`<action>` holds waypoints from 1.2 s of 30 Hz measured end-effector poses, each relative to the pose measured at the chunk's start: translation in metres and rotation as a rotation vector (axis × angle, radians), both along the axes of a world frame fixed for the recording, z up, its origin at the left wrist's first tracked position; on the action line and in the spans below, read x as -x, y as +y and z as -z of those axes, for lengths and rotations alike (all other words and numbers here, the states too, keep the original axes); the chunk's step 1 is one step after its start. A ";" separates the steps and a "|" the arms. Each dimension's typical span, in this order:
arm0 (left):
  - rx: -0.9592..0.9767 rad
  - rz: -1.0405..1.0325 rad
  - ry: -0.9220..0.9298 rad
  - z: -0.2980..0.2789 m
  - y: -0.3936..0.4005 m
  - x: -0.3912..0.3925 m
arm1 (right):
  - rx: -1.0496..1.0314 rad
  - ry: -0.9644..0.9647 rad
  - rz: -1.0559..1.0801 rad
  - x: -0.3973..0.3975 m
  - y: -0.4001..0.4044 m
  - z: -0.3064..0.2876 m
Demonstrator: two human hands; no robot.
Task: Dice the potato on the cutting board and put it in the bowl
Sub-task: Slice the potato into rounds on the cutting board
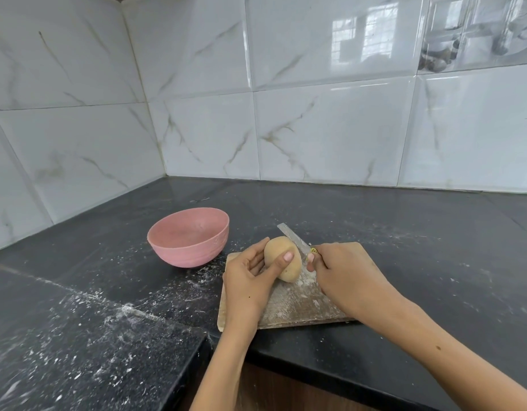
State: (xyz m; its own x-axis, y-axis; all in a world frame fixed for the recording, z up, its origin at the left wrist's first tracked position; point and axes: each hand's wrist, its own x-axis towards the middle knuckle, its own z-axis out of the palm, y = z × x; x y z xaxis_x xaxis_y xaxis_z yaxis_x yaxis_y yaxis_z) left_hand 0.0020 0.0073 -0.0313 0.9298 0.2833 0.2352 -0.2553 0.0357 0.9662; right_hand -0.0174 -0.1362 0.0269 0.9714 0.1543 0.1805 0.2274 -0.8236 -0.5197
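Potato sits whole on the cutting board, right of the pink bowl. Left hand curls around it. Right hand grips the knife, its blade just behind the potato.

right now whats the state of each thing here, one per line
potato: whole, uncut, on the board, gripped by the left hand
knife: held by its handle, blade behind the potato, tip past the board's far edge
bowl: upright, empty, on the counter left of the board
cutting board: flat on the counter, dusted white
left hand: grips the potato
right hand: grips the knife handle
counter: dark, speckled with white powder
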 end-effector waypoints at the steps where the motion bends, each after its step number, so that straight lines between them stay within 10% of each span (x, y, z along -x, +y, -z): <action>1: 0.010 0.004 0.002 0.000 0.000 0.000 | 0.022 -0.002 0.003 0.000 0.001 -0.001; 36: 0.027 0.026 -0.041 -0.001 -0.004 0.007 | 0.256 0.091 0.005 0.003 0.022 -0.009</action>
State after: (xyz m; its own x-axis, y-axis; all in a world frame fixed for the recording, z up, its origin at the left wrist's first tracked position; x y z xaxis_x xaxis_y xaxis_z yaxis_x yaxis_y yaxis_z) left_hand -0.0048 0.0037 -0.0305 0.9266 0.2656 0.2662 -0.2935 0.0685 0.9535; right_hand -0.0204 -0.1144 0.0358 0.9828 0.1785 0.0482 0.1846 -0.9317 -0.3129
